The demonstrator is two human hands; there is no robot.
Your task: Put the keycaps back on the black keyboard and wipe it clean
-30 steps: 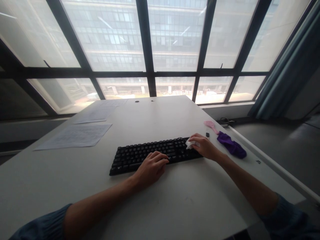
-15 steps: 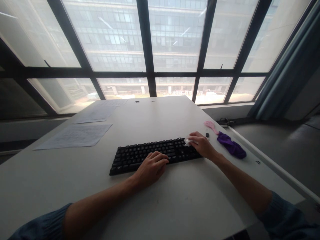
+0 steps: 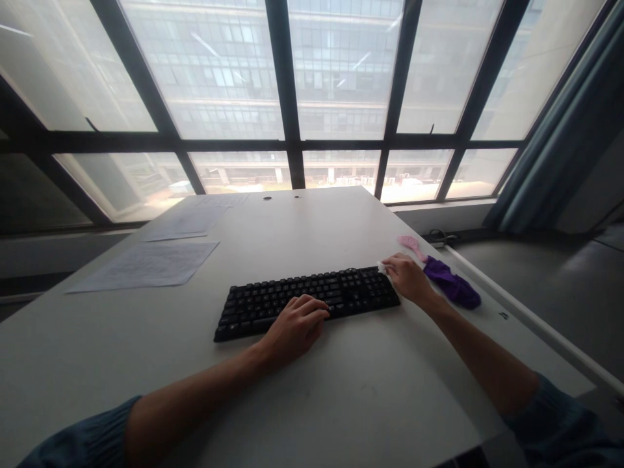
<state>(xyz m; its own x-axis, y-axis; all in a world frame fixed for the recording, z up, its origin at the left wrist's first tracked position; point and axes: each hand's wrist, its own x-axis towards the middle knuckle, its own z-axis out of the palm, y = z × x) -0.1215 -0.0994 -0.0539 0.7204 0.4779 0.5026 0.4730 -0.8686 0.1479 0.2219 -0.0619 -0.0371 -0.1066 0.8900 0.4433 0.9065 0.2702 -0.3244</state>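
Note:
A black keyboard (image 3: 273,298) lies at a slight slant on the white desk. My left hand (image 3: 296,325) is at its front edge, fingers curled over the lower keys and the thumb side toward the desk, holding it. At the keyboard's far right corner, my right hand (image 3: 406,278) pinches a small white tissue (image 3: 381,267). The tissue touches the top right end of the keyboard; most of it is hidden by my fingers.
To the right lie a pink hairbrush (image 3: 409,243) and a purple cloth (image 3: 451,283), near the edge of the desk (image 3: 302,234). Printed paper sheets (image 3: 151,266) are spread at the left. Windows (image 3: 341,71) stand behind, with a blue curtain (image 3: 560,123) at the right.
My right hand has moved right with the tissue, from above the right-hand keys to the keyboard's far right corner. My left hand and the keyboard have stayed practically still.

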